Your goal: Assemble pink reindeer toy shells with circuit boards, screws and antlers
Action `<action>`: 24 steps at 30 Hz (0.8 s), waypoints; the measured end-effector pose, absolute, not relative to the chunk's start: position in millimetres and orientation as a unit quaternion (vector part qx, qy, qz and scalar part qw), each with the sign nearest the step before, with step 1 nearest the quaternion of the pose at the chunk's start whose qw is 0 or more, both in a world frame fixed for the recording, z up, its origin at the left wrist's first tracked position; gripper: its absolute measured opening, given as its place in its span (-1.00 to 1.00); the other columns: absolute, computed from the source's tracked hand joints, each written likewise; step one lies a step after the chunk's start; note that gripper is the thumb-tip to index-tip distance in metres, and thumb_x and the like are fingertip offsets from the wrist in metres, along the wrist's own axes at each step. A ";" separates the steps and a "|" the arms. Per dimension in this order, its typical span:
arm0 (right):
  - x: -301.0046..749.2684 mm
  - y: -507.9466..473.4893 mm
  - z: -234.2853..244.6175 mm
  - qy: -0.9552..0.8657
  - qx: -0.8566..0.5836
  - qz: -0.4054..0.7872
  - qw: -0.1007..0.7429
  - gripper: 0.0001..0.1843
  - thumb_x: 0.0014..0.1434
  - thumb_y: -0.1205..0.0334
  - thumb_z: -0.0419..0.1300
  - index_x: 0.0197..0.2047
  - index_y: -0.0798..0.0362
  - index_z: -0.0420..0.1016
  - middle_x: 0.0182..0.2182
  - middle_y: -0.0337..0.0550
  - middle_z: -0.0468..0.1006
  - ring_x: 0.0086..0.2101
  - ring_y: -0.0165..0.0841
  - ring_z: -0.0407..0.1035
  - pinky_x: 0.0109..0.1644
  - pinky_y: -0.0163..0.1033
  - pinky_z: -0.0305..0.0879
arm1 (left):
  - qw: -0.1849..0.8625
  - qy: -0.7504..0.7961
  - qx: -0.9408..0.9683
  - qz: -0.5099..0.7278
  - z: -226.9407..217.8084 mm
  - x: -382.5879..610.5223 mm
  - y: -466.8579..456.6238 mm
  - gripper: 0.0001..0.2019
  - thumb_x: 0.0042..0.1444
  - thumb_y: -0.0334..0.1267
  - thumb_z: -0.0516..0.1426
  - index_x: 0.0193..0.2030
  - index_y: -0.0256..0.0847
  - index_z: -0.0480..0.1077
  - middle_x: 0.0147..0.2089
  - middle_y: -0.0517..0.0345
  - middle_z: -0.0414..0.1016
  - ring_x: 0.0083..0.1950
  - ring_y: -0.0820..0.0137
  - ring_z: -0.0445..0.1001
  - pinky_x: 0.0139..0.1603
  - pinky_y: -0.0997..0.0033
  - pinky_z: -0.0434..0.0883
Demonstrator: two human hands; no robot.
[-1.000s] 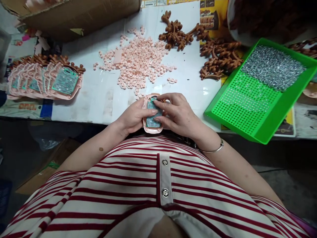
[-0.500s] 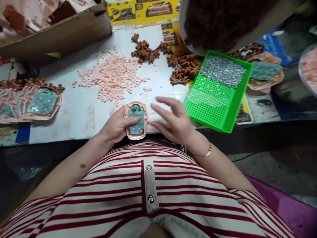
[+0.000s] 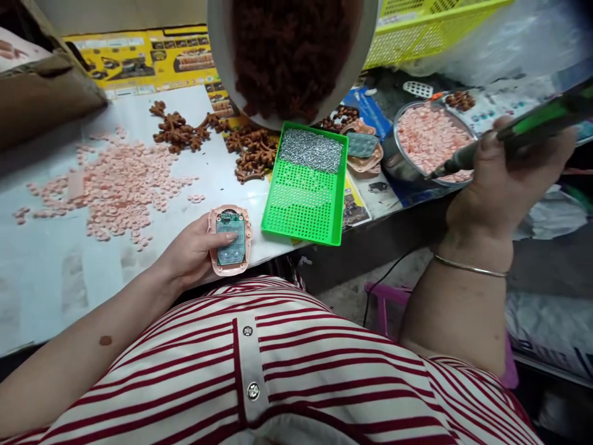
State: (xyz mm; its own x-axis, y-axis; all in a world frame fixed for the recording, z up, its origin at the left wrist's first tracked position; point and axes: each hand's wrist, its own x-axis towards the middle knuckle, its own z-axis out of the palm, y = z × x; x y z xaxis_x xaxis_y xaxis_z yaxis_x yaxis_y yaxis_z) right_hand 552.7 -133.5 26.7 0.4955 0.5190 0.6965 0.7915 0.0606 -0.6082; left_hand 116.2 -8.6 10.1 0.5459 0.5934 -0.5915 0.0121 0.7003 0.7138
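Observation:
My left hand (image 3: 192, 250) grips a pink plastic shell (image 3: 230, 240) with a green circuit board set in it, held at the table's front edge with my thumb across the board. Far out to the right, my right hand (image 3: 509, 173) is wrapped round a green and black electric screwdriver (image 3: 519, 133), its tip pointing left over a metal bowl of pink buttons (image 3: 428, 142). A green perforated tray (image 3: 303, 198) with a heap of small silver screws (image 3: 311, 150) at its far end lies between the two hands.
Loose pink buttons (image 3: 115, 182) are scattered over the white table sheet. Brown antler-shaped parts (image 3: 252, 154) lie behind the tray, and a large bowl of them (image 3: 291, 52) stands above. More pink shells (image 3: 364, 151) sit beside the tray. A yellow basket (image 3: 430, 18) is at the back right.
My right hand left the shell, swung far to the right and took hold of the screwdriver. The view turned right. My left hand keeps the shell in place.

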 end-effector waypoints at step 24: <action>377.4 -60.2 34.3 -0.490 -0.383 0.097 0.777 -0.69 0.05 0.09 0.43 -0.11 -0.11 0.63 -0.39 -0.27 0.45 -0.66 -0.51 0.24 -0.71 -0.31 0.19 | 0.823 0.438 0.316 0.176 3.6 130.1 0.4 -0.56 -0.11 -0.46 0.40 -0.03 -0.32 0.49 -0.22 -0.02 0.66 -0.28 0.31 0.61 -0.24 0.37 0.59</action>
